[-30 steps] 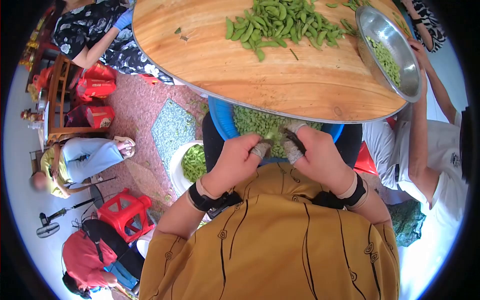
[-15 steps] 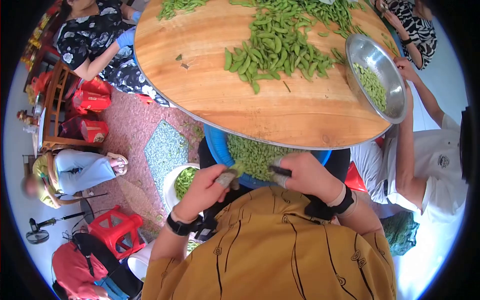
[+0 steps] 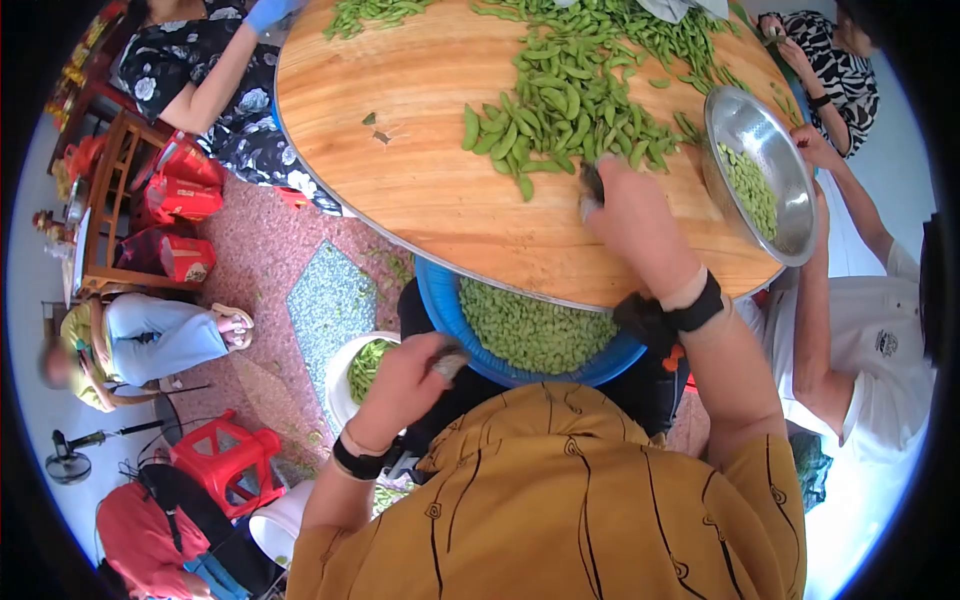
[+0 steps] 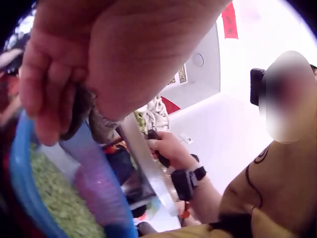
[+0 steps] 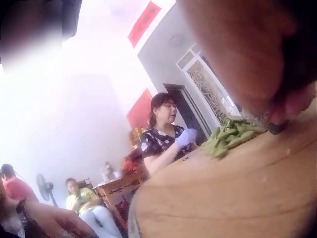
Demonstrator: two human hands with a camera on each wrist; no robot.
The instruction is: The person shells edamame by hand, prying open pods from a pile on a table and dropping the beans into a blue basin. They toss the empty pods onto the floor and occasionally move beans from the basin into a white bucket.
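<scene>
Green edamame pods (image 3: 550,95) lie heaped on the round wooden table (image 3: 420,190). My right hand (image 3: 645,225) reaches over the table's near edge, fingertips right at the front of the heap; I cannot tell whether they pinch a pod. My left hand (image 3: 405,390) hovers beside a white bucket (image 3: 337,378) of green pods, its fingers loosely curled with nothing showing between them. Grey and dark coverings wrap some fingertips on both hands. Between my knees, partly under the table edge, a blue basin (image 3: 432,300) holds many shelled beans (image 3: 535,330).
At the right, a person's hand steadies a tilted metal bowl (image 3: 790,150) of shelled beans. Someone with blue gloves (image 3: 268,12) sits at the far left. A red stool (image 3: 228,460), another white bucket (image 3: 285,525) and a fan (image 3: 68,465) stand on the left.
My hands, together over the basin a second ago, have parted. The right hand has moved forward onto the table by the pods. The left has shifted left towards the white bucket.
</scene>
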